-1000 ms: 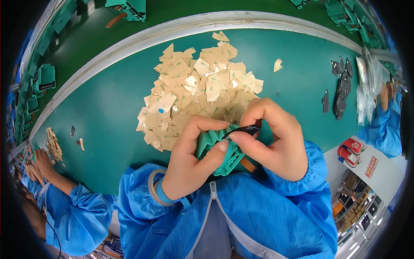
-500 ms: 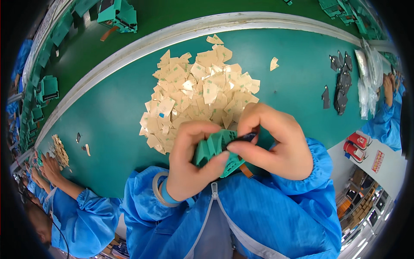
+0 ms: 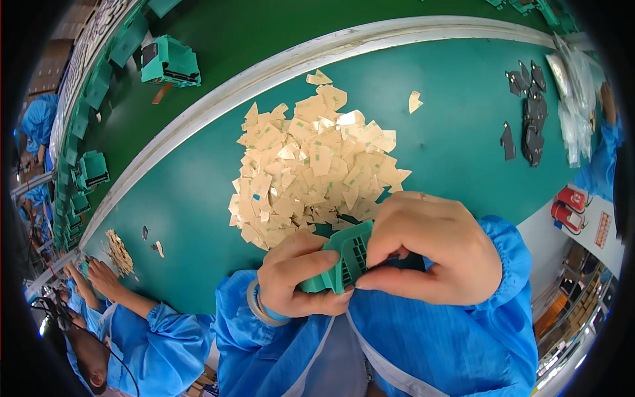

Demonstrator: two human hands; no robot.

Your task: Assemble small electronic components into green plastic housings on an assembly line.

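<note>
My left hand (image 3: pixel 296 276) is closed round a small green plastic housing (image 3: pixel 344 263) just in front of my jacket. The housing is tilted, with a grid of slots on its right face. My right hand (image 3: pixel 440 248) is pinched against that slotted face, thumb at its lower edge and fingers above. What lies between those fingertips is mostly hidden; only a dark patch shows there. Right beyond both hands spreads a heap of cream, adhesive-backed flat pieces (image 3: pixel 317 155) with green print.
Black flat parts (image 3: pixel 534 122) and clear plastic bags (image 3: pixel 572 99) lie at the right. A pale rail (image 3: pixel 291 56) divides the table from a green belt carrying green housings (image 3: pixel 170 63). At the left, a co-worker in a blue sleeve (image 3: pixel 165 337) works beside a smaller cream heap (image 3: pixel 119 253).
The housing has been turned, so its slotted face shows now. My right hand has moved lower and slightly right. The black piece it pinched earlier can no longer be made out.
</note>
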